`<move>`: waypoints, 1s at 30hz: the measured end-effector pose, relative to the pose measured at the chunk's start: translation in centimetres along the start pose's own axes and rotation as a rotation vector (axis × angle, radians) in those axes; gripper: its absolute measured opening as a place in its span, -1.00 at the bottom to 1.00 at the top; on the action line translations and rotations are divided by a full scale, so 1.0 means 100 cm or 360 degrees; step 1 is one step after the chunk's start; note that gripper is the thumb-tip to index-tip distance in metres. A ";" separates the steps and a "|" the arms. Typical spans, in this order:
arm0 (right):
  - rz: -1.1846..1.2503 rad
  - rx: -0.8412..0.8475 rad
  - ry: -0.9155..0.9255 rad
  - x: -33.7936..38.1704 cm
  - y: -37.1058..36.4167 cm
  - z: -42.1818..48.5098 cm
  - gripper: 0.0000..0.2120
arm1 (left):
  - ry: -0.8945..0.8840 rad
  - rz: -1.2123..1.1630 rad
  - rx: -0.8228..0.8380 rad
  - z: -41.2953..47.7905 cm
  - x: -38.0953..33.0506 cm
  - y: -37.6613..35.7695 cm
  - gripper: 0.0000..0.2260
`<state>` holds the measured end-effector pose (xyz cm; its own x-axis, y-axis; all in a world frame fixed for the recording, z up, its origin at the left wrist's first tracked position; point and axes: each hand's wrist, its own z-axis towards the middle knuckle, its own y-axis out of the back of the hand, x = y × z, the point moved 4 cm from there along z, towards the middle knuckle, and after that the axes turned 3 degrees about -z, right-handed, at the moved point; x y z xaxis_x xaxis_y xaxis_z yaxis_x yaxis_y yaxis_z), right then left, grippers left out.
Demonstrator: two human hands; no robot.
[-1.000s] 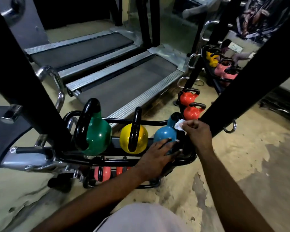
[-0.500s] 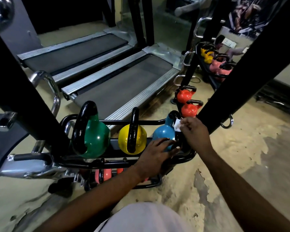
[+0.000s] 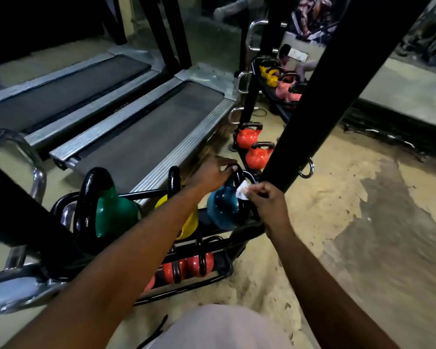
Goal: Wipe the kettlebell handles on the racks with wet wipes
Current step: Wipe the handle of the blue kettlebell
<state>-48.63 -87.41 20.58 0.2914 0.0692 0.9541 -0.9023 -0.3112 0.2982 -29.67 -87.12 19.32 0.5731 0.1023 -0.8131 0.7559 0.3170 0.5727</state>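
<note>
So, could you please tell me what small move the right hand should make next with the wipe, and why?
Probably slide the wet wipe along the handle of the blue kettlebell: the right hand pinches it against the handle's side, and the left hand holds the top steady.

Blue kettlebell (image 3: 222, 207) has a glossy coating, its black handle (image 3: 238, 178) shiny too. Rack (image 3: 239, 226) is black painted metal; floor (image 3: 350, 222) rough, patchy concrete.

Three kettlebells (image 3: 116, 215) on rack (image 3: 247, 226) top tier; lower kettlebells (image 3: 199, 264) beneath; treadmills (image 3: 146, 132) behind rack; second rack (image 3: 254, 64) beyond, right.
</note>
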 end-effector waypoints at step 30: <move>-0.1053 -0.0335 0.0584 0.012 -0.012 -0.029 -0.90 | -0.0190 0.0437 -0.0037 -0.006 -0.016 0.011 -0.71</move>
<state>-48.09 -84.16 21.44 0.6992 0.4974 0.5135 -0.6295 0.0879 0.7720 -29.96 -86.34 21.22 0.7895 0.0761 -0.6090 0.5606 0.3146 0.7660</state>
